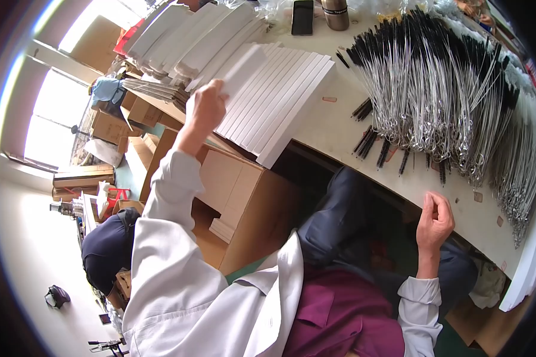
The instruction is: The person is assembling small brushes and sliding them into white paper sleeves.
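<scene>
Fingers [215,89] of the left hand [205,107] are closed around one flat white box [244,66], which is held tilted just above the fanned row of like boxes [280,101] on the far left of the surface [339,137]. The step in hand is judged to be the taking of a single box from the row; the next move would call for the box to be brought clear of its neighbours without the leaning row being disturbed.

In the same head view, the right hand [433,221] is seen at the near edge of the surface, its fingers curled loosely shut on nothing that can be made out.

One box is held. About nine more are counted in the leaning row, with a second stack [184,35] behind, too overlapped to be counted. Black-tipped wire brushes [435,101] lie spread at the far right, too many to count. One dark phone [302,16] and one metal cup [336,13] stand at the far edge.
</scene>
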Action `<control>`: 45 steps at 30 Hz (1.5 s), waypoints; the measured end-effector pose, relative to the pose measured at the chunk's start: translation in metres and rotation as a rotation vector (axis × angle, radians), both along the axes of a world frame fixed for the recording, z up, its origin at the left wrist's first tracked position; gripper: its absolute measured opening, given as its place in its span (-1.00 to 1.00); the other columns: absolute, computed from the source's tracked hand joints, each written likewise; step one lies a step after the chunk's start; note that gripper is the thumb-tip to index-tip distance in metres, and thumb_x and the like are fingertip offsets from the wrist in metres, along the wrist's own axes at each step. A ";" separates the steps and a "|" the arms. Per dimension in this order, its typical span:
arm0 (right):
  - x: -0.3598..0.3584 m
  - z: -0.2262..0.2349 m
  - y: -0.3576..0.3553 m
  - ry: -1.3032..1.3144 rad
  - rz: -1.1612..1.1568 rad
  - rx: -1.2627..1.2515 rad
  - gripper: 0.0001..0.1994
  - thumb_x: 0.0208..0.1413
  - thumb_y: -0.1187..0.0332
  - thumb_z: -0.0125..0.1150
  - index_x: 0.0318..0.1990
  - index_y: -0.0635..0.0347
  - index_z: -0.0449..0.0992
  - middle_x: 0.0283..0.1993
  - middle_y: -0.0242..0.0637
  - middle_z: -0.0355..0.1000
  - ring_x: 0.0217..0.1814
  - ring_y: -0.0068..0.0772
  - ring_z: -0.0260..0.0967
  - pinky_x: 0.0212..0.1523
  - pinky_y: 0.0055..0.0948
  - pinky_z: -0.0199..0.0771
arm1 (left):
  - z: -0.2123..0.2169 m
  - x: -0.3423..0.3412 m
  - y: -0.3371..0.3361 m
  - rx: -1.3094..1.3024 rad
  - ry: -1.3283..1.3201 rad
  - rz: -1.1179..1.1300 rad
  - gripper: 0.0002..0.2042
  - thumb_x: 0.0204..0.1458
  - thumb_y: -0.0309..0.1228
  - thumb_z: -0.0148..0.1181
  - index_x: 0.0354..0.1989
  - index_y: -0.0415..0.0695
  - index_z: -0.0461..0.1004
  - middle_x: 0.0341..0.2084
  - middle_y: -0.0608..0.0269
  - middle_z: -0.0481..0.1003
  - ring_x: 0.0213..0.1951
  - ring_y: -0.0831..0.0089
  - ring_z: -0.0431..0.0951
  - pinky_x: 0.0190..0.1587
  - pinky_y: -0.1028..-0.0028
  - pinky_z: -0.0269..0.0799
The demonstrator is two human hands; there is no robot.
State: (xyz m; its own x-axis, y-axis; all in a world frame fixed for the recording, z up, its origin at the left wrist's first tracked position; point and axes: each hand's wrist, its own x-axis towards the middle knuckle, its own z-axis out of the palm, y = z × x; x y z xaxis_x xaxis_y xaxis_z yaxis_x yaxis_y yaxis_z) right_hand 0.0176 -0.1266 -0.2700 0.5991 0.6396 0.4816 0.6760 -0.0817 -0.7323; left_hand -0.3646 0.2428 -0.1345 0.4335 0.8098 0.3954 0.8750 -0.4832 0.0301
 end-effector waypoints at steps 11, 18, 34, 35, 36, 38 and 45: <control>-0.002 -0.005 0.000 -0.148 -0.040 0.016 -0.96 0.26 0.52 0.29 -0.24 0.30 0.58 -0.20 -0.23 0.59 -0.42 -0.48 0.39 -0.51 -0.53 0.31 | -0.029 -0.030 0.133 -0.030 0.033 0.238 -0.58 0.11 -0.26 0.35 0.12 -0.14 0.54 -0.07 -0.12 0.63 0.04 -0.08 0.63 0.07 0.08 0.54; -0.006 -0.007 0.004 -0.170 -0.052 0.006 -0.97 0.26 0.52 0.29 -0.25 0.29 0.58 -0.20 -0.25 0.58 -0.48 -0.55 0.31 -0.54 -0.55 0.25 | -0.034 -0.065 0.102 -0.089 0.072 0.392 -0.59 0.16 -0.20 0.26 0.13 -0.13 0.50 -0.05 -0.16 0.62 0.02 -0.11 0.63 0.10 0.02 0.51; -0.015 0.008 0.011 -0.207 -0.034 0.097 -0.97 0.11 0.51 0.34 -0.35 0.22 0.60 -0.31 -0.15 0.59 -0.28 -0.12 0.60 -0.23 -0.26 0.61 | -0.048 -0.145 0.158 0.313 0.298 0.147 -0.61 0.25 -0.08 0.19 0.17 0.05 0.59 0.13 0.02 0.58 0.13 -0.02 0.57 0.11 0.10 0.53; -0.009 0.010 0.003 -0.216 -0.057 0.071 -0.96 0.11 0.50 0.35 -0.35 0.21 0.59 -0.32 -0.17 0.59 -0.31 -0.14 0.60 -0.28 -0.27 0.60 | -0.050 -0.087 0.138 0.203 0.184 0.090 -0.54 0.25 -0.10 0.21 0.26 -0.01 0.52 0.14 -0.01 0.57 0.15 -0.04 0.55 0.16 0.11 0.50; -0.006 0.011 -0.002 -0.175 -0.034 0.088 -0.95 0.11 0.48 0.36 -0.35 0.21 0.59 -0.32 -0.19 0.59 -0.35 -0.19 0.59 -0.34 -0.30 0.59 | -0.035 -0.052 0.113 0.162 0.111 0.103 -0.55 0.26 -0.15 0.21 0.27 -0.04 0.50 0.14 -0.03 0.56 0.14 -0.06 0.56 0.15 0.12 0.51; -0.012 0.017 -0.005 0.027 0.031 0.118 -0.94 0.12 0.48 0.38 -0.32 0.23 0.60 -0.32 -0.21 0.59 -0.38 -0.24 0.57 -0.36 -0.34 0.58 | -0.018 -0.060 0.097 0.273 0.030 -0.040 -0.55 0.29 -0.19 0.21 0.31 -0.05 0.46 0.14 -0.08 0.56 0.13 -0.06 0.57 0.15 0.14 0.50; 0.059 0.046 -0.101 -0.269 -0.260 0.213 -0.94 0.14 0.47 0.37 -0.28 0.21 0.59 -0.33 -0.19 0.58 -0.42 -0.20 0.56 -0.40 -0.36 0.56 | -0.014 0.093 -0.133 -0.065 -0.283 -0.498 -0.60 0.15 -0.52 0.34 0.19 -0.23 0.53 -0.05 0.02 0.62 -0.06 0.16 0.63 0.08 0.25 0.51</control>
State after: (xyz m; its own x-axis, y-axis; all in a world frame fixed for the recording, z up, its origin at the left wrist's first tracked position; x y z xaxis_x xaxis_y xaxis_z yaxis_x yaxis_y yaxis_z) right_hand 0.0769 -0.2276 -0.2240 0.5620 0.3537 0.7477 0.8222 -0.1409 -0.5514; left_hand -0.2717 0.1094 -0.1482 0.6537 0.5612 0.5077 0.4958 -0.8244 0.2729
